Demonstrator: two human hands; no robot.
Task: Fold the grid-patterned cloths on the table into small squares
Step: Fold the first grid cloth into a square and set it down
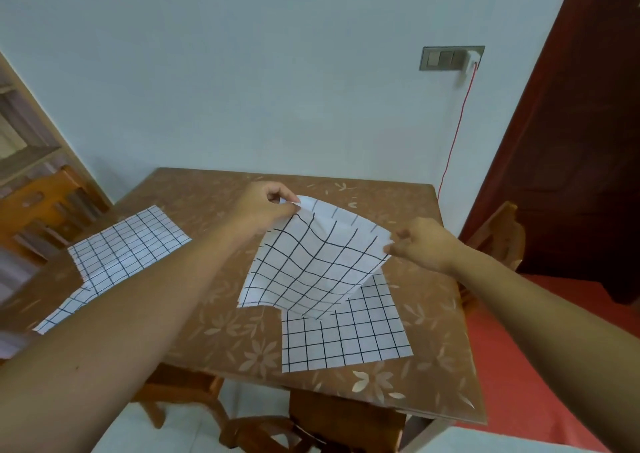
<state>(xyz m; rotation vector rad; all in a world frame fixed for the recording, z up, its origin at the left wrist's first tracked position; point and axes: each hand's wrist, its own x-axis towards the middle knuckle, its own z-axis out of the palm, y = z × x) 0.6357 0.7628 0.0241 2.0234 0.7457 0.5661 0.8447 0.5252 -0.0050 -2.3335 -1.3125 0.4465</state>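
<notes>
A white cloth with a black grid (311, 262) hangs in the air over the middle of the table, doubled over, its lower edge drooping. My left hand (263, 206) pinches its far left corner and my right hand (422, 244) pinches its right corner. Beneath it, a second grid cloth (349, 338) lies flat on the table near the front edge, partly covered by the held one. A third grid cloth (117, 255) lies spread at the table's left side, partly hidden by my left forearm.
The brown table (429, 355) has a pale flower pattern and stands against a light wall. Wooden chairs stand at the left (41, 210), the right (498, 234) and the near side (263, 432). A red cord (453, 141) hangs from a wall socket.
</notes>
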